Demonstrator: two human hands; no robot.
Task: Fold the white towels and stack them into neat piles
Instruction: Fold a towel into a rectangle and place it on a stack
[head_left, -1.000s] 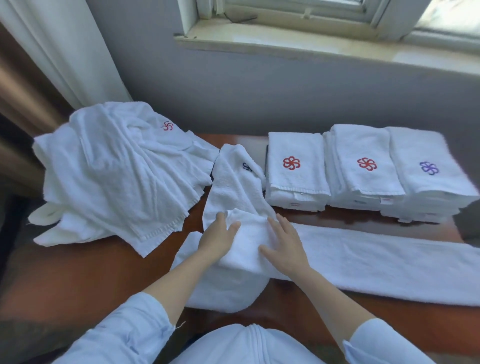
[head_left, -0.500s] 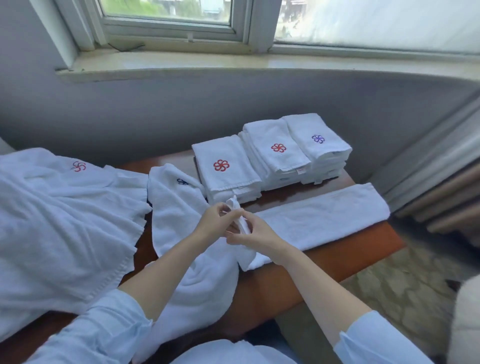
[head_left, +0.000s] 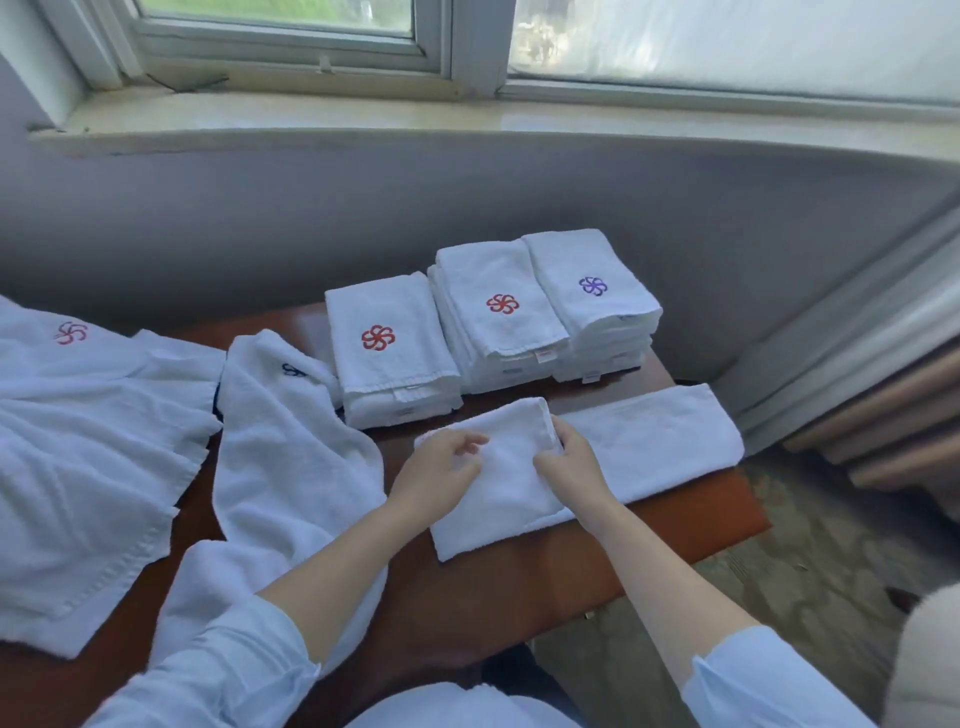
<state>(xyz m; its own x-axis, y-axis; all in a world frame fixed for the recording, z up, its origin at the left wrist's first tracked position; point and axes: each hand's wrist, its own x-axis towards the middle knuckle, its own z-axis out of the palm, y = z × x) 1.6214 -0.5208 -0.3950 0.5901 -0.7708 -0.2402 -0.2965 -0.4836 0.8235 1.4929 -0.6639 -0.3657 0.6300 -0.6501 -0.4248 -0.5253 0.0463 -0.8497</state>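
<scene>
"Fingers (head_left: 571, 441) on the right hand (head_left: 576, 470) pinch the towel (head_left: 665, 441) flap on the counter (head_left: 519, 587). Why?"

"To line up its edges, I think. The left hand (head_left: 436, 473) lies loose on top, to hold it flat."

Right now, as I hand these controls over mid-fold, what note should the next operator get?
The left grip rests on the long towel; the right grip pinches its folded-over flap.
The long towel lies across the table, left end folded inward once.
Done: three folded stacks behind it.
Left: finish this fold, stack it, then the loose towel and the heap at left.
</scene>
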